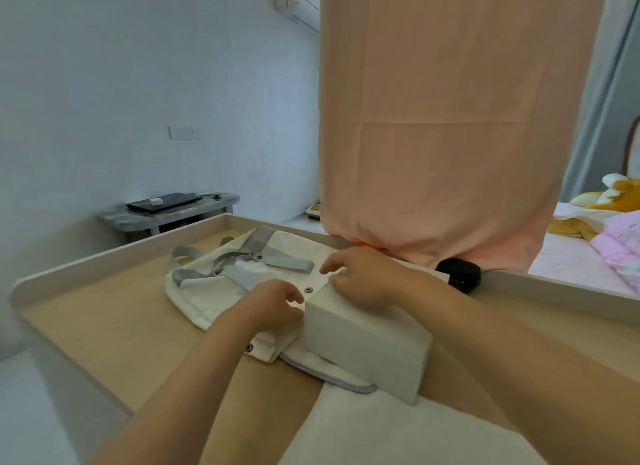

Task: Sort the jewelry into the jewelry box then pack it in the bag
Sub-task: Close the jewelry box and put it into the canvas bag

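A white jewelry box, lid closed, lies tilted on the wooden table with its far end at the mouth of a white canvas bag with grey straps. My right hand rests on the box's far top edge, fingers curled over it. My left hand pinches the bag's opening flap beside the box's left corner, near a metal snap button. No jewelry is visible.
The table has a raised white rim. A black round object sits by the far rim. A peach curtain hangs behind it. A white cloth lies near me. A bed with plush toys is at right.
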`<move>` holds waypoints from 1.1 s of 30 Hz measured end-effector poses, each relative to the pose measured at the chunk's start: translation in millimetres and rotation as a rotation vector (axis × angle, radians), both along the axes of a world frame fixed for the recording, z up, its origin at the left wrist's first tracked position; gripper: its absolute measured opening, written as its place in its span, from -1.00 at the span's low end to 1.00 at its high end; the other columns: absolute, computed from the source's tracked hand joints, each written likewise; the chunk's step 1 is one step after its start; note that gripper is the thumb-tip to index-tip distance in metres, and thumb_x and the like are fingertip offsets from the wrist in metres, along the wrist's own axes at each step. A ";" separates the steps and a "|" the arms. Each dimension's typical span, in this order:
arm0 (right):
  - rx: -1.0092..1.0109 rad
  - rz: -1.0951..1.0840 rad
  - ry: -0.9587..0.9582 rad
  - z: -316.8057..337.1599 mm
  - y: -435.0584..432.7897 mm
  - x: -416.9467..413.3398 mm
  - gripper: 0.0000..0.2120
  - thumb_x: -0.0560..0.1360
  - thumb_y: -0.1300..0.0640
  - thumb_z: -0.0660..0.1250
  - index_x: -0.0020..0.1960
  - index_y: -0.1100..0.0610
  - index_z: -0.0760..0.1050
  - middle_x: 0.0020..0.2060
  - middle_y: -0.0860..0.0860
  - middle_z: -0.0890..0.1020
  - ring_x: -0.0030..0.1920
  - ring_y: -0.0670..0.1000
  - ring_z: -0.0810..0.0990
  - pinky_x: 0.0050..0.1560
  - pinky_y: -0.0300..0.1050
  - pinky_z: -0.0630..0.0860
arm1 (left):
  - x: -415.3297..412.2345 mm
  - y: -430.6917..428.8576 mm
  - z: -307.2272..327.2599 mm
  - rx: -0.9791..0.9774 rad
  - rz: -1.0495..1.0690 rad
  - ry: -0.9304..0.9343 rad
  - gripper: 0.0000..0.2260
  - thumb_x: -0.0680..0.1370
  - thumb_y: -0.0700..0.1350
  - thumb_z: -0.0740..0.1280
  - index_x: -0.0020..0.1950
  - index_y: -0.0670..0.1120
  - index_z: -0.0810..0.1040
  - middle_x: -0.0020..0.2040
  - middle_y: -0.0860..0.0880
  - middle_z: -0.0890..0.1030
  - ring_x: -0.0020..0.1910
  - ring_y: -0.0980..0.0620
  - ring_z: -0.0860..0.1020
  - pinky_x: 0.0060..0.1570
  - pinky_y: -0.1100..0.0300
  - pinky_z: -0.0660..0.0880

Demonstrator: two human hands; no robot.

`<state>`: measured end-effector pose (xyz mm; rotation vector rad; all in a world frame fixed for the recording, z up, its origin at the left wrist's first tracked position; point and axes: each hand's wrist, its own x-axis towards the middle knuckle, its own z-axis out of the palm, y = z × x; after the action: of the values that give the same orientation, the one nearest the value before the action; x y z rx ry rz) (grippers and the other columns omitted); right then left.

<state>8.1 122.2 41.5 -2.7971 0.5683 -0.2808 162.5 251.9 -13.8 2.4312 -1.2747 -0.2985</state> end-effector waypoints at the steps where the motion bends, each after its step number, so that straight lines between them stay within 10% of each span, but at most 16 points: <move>1: -0.016 0.023 0.038 1.1 -0.8 10.6 -0.68 0.62 0.05 0.20 0.31 -0.10 0.56 0.30 -0.16 0.57 0.27 -0.10 0.51 0.16 -0.24 0.34 | 1.0 -1.3 -3.5 0.047 -0.003 -0.019 -0.63 0.51 0.10 0.43 0.30 0.08 0.56 0.30 0.08 0.55 0.24 0.08 0.51 0.24 0.20 0.44; 6: -0.029 0.080 0.190 0.9 -9.4 55.1 -0.71 0.62 0.11 0.20 0.25 -0.07 0.59 0.25 -0.11 0.60 0.25 -0.05 0.53 0.11 -0.24 0.35 | 8.5 -8.5 -17.5 0.111 0.001 -0.103 -0.57 0.45 0.27 0.39 0.23 0.11 0.60 0.16 0.09 0.59 0.11 0.06 0.55 0.14 0.10 0.53; 11: 0.003 0.105 0.238 -4.8 -19.0 73.3 -0.64 0.53 0.09 0.31 0.31 -0.11 0.55 0.21 -0.12 0.59 0.21 -0.06 0.54 0.16 -0.21 0.42 | 20.6 -10.1 -10.8 -0.085 0.062 -0.094 -0.61 0.60 0.05 0.24 -0.39 -0.06 0.39 -0.47 0.01 0.36 -0.46 0.02 0.31 -0.37 0.16 0.30; 19: -0.395 0.038 -0.017 -14.3 -36.8 97.2 -0.77 0.58 0.06 0.25 0.10 -0.15 0.64 0.00 -0.03 0.63 0.06 0.07 0.52 -0.07 -0.06 0.39 | 23.5 4.7 21.3 -0.329 0.050 -0.252 -0.84 0.63 -0.16 0.19 0.04 0.01 0.55 -0.19 0.08 0.59 -0.34 0.09 0.50 -0.33 0.16 0.42; 25: -0.350 0.023 -0.149 -13.2 -38.1 91.7 -0.80 0.59 -0.09 0.28 0.15 -0.18 0.62 0.05 -0.03 0.61 0.08 0.06 0.51 0.00 -0.02 0.48 | 10.2 -7.3 33.6 -0.090 -0.024 -0.355 -0.49 0.58 -0.35 0.12 0.29 0.18 0.57 0.40 0.10 0.50 0.24 0.02 0.52 0.09 0.09 0.52; 28: -0.308 0.109 -0.092 0.6 -34.5 51.9 -0.67 0.59 -0.05 0.31 0.35 -0.10 0.52 0.26 -0.07 0.57 0.28 0.02 0.48 0.22 -0.01 0.44 | 3.1 -10.4 35.7 -0.134 0.054 -0.171 -0.58 0.63 -0.18 0.12 0.39 0.15 0.53 0.25 0.02 0.62 0.09 -0.01 0.59 0.03 0.06 0.55; 31: -0.286 0.158 -0.107 6.7 -35.9 2.0 -0.70 0.61 0.04 0.30 0.33 -0.06 0.55 0.24 -0.13 0.58 0.24 -0.05 0.51 0.15 -0.15 0.40 | -7.1 -14.1 37.5 -0.246 0.108 0.075 -0.74 0.60 0.04 0.16 0.03 0.03 0.63 -0.15 0.00 0.62 -0.23 0.02 0.50 -0.16 0.11 0.43; 33: -0.251 0.136 -0.133 3.5 -39.4 -30.5 -0.75 0.62 0.08 0.28 0.27 -0.06 0.59 0.21 -0.17 0.60 0.19 -0.09 0.53 0.10 -0.19 0.40 | -18.2 -18.9 37.5 -0.195 0.103 0.092 -0.74 0.59 0.15 0.17 0.02 0.06 0.58 -0.05 0.00 0.61 -0.13 0.03 0.54 -0.04 0.08 0.47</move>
<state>-22.4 82.8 44.9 -3.0089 0.3297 -0.5387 144.3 233.0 23.7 2.2809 -1.0821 -0.2431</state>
